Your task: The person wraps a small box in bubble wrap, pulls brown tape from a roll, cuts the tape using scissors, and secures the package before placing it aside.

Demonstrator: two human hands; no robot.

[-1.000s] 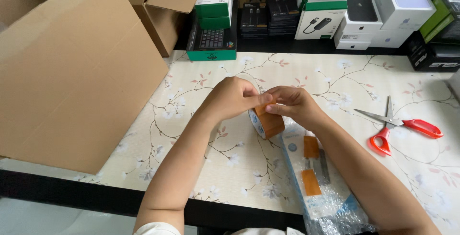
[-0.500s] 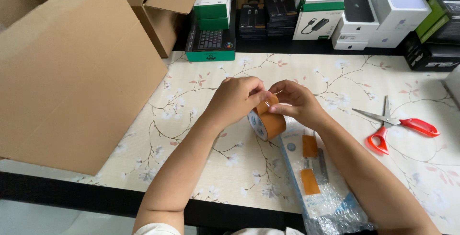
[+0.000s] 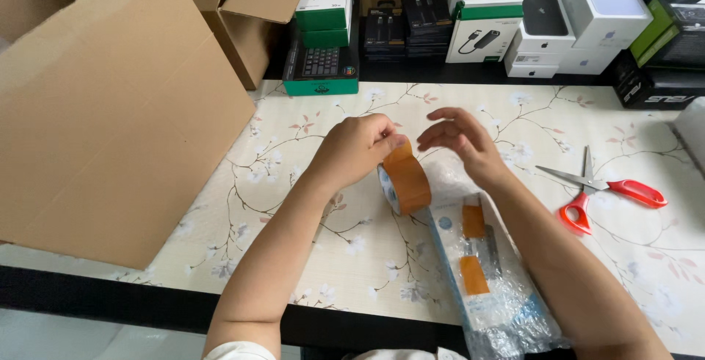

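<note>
Both hands meet over the middle of the table: the left hand [image 3: 358, 148] pinches the loose end of a roll of brown tape [image 3: 405, 181] between thumb and fingers, while the right hand [image 3: 459, 137] hovers just beside the roll with fingers spread and curled, gripping nothing. That roll stands on edge on the table, just in front of the hands.

Underneath lies a pale tablecloth [image 3: 294, 184] printed with thin branches and small blossoms, ending in a dark table edge near the person. A big brown cardboard box [image 3: 110, 110] fills the left side, its flaps open at the back. Along the far edge runs a row of stacked retail boxes [image 3: 485, 22]: green and white ones, black ones, several plain white, and a flat green-rimmed one showing a keyboard. Below the right forearm rests a bubble-wrap parcel [image 3: 492, 286] patched with two brown tape strips. Red-handled scissors [image 3: 602, 191] lie to the right, well apart from the hands.
</note>
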